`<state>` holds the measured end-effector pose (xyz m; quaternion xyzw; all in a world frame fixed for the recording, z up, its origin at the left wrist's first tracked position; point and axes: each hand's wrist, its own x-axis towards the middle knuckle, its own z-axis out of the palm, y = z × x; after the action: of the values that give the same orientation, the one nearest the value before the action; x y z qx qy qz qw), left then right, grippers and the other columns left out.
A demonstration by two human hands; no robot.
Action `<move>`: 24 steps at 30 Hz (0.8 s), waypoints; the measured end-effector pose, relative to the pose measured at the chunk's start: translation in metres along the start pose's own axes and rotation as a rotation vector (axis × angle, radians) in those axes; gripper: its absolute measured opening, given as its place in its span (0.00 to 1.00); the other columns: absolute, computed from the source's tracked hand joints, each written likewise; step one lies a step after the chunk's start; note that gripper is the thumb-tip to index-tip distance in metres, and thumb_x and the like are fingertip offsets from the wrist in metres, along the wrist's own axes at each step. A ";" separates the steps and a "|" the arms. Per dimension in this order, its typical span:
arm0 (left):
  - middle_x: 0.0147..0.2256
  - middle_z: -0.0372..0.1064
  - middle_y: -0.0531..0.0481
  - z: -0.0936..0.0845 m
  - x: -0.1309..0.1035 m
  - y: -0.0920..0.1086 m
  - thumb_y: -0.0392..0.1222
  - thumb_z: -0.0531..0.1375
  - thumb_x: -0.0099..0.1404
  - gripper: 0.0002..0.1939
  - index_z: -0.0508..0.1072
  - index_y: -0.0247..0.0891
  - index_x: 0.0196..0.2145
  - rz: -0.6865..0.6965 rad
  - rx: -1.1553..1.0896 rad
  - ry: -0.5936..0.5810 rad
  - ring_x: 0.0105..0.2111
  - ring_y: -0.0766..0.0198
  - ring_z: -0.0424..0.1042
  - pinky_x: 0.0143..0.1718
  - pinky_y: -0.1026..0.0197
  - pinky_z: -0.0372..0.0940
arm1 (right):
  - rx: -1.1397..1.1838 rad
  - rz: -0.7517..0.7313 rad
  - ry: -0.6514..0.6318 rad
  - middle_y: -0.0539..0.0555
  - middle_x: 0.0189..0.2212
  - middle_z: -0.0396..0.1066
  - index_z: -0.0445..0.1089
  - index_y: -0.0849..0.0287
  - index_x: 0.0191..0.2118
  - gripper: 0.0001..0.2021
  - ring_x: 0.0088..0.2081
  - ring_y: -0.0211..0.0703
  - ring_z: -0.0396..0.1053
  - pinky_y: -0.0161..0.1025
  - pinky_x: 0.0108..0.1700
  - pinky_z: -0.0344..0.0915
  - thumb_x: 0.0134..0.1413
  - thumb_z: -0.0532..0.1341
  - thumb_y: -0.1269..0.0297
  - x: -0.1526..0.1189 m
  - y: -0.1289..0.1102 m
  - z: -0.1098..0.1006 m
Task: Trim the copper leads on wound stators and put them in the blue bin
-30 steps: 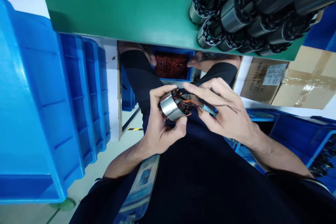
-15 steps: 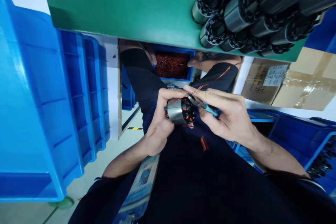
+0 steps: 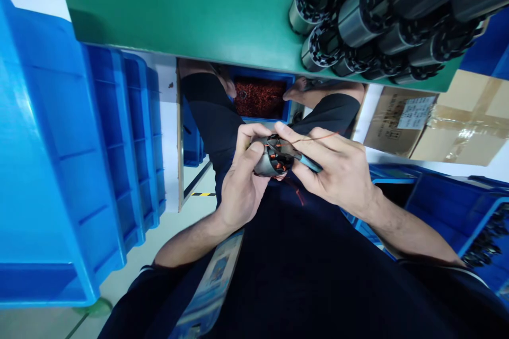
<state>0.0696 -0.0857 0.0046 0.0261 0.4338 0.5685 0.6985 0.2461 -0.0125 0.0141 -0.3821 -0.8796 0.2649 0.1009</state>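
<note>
My left hand (image 3: 245, 175) is wrapped round a motor stator (image 3: 267, 165), a short metal cylinder with black slotted end pieces and copper windings. Its slotted end faces right and is tilted somewhat toward me. In my right hand (image 3: 338, 169) is a pair of pliers or cutters with blue handles (image 3: 309, 162); the jaws reach the stator's slotted end and are partly hidden by fingers. A thin copper wire (image 3: 318, 139) runs from the stator across my right fingers. More reddish wire ends (image 3: 296, 190) hang below the stator.
Several stators (image 3: 322, 45) stand on the right of the green table (image 3: 167, 10). Below its edge, a blue bin (image 3: 260, 118) holds copper wire scraps between my feet. Stacked blue crates (image 3: 43, 159) are at left. Cardboard boxes (image 3: 463, 116) and blue crates (image 3: 441, 212) are at right.
The stator has turned so its slotted end shows more, and my left thumb now lies on top. The tool's jaws have moved left into the slotted end. The wire's free end has dropped lower.
</note>
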 end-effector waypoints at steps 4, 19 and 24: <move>0.42 0.68 0.52 -0.008 0.012 -0.011 0.49 0.61 0.74 0.08 0.68 0.45 0.46 -0.037 -0.027 0.080 0.35 0.65 0.71 0.32 0.64 0.69 | 0.095 0.041 -0.055 0.51 0.41 0.79 0.71 0.47 0.69 0.26 0.40 0.41 0.78 0.37 0.47 0.75 0.67 0.63 0.69 0.008 0.014 0.019; 0.43 0.71 0.50 -0.026 0.012 -0.005 0.59 0.62 0.74 0.21 0.65 0.50 0.57 0.083 0.129 -0.008 0.36 0.61 0.76 0.32 0.60 0.69 | 0.325 0.006 -0.092 0.56 0.43 0.74 0.68 0.54 0.71 0.30 0.43 0.47 0.73 0.47 0.52 0.73 0.64 0.59 0.72 0.012 0.029 0.017; 0.45 0.70 0.49 -0.015 0.009 -0.001 0.60 0.59 0.76 0.21 0.65 0.49 0.58 0.178 0.233 -0.024 0.31 0.63 0.72 0.29 0.58 0.66 | 0.254 -0.062 -0.032 0.55 0.43 0.70 0.65 0.49 0.73 0.33 0.45 0.49 0.70 0.52 0.53 0.72 0.64 0.58 0.71 0.007 0.014 0.007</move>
<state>0.0607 -0.0853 -0.0108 0.1522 0.4846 0.5738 0.6425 0.2473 -0.0020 0.0003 -0.3348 -0.8518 0.3770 0.1424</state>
